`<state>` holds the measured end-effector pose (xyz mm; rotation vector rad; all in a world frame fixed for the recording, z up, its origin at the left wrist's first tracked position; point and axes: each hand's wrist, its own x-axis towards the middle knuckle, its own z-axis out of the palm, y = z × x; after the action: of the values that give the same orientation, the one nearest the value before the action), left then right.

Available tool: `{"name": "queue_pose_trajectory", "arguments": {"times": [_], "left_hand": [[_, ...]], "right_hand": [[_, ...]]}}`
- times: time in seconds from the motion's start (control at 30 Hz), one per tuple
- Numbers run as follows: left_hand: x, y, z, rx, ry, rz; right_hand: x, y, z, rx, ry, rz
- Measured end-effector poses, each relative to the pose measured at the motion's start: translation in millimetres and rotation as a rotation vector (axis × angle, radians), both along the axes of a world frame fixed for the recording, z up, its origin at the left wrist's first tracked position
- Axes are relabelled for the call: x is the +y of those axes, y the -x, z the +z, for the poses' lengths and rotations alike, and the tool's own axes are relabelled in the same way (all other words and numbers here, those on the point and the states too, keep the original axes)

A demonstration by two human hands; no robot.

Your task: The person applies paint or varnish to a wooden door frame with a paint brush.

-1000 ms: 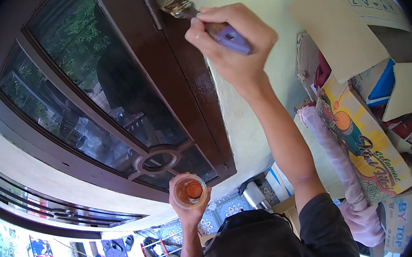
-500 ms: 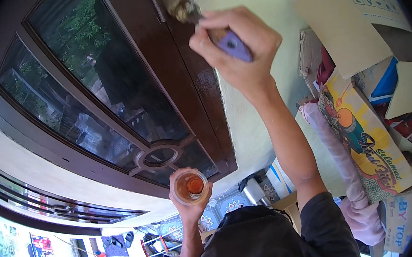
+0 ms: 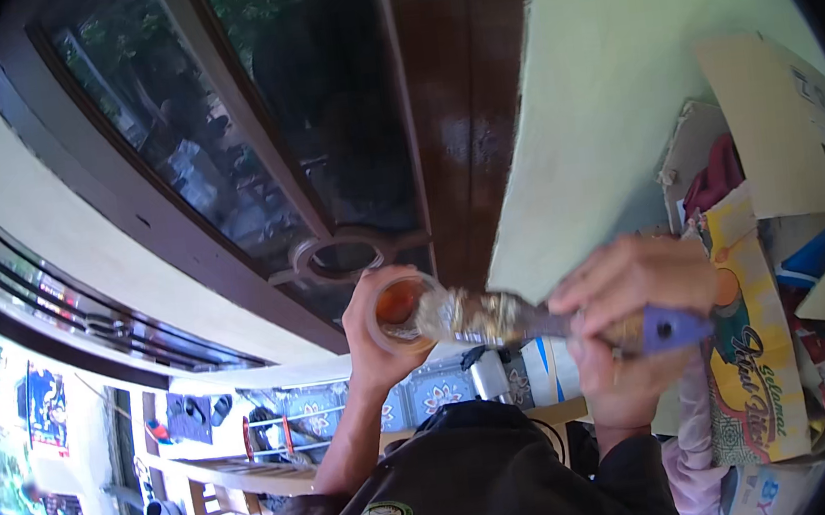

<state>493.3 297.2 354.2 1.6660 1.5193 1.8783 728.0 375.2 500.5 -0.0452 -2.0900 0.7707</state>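
Observation:
My left hand (image 3: 372,347) is wrapped round a clear plastic cup (image 3: 378,311) with reddish-brown liquid (image 3: 398,301) in the bottom. In my right hand (image 3: 630,320) is a paintbrush (image 3: 535,323), gripped by its handle, which ends in purple. Its worn, pale bristles (image 3: 449,318) lie over the right part of the cup's rim; whether they touch the liquid I cannot tell. Beyond the cup stands a dark brown wooden window frame (image 3: 457,152) with glass panes, its surface glossy near the wall.
A pale green wall (image 3: 606,86) borders the frame. At the right are an open cardboard box (image 3: 769,109), a yellow printed carton (image 3: 745,363) and a pale rolled cloth (image 3: 692,429). Patterned floor tiles (image 3: 437,396) and a silver cylinder (image 3: 488,375) lie below the window.
My right hand has brought the brush down from the upper part of the frame to the cup. My left hand with the cup has risen slightly. The view has shifted.

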Motion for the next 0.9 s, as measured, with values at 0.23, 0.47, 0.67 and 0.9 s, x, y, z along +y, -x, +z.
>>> {"name": "queue_pose_trajectory", "arguments": {"times": [0.23,0.47,0.67,0.9], "left_hand": [[5,2,19,0.439,-0.165,0.012],[8,-3,19,0.523,-0.276,-0.032],[3,-10,15,0.347,-0.219,-0.107],[-3,-21,13,0.007,-0.025,-0.091]], "right_hand": [[-22,15,-11,-0.157,-0.073,-0.092],[-29,25,-34,-0.11,-0.09,-0.145],[-29,18,-34,-0.061,-0.047,-0.169],[-18,5,-79,0.247,0.532,-0.172]]}}
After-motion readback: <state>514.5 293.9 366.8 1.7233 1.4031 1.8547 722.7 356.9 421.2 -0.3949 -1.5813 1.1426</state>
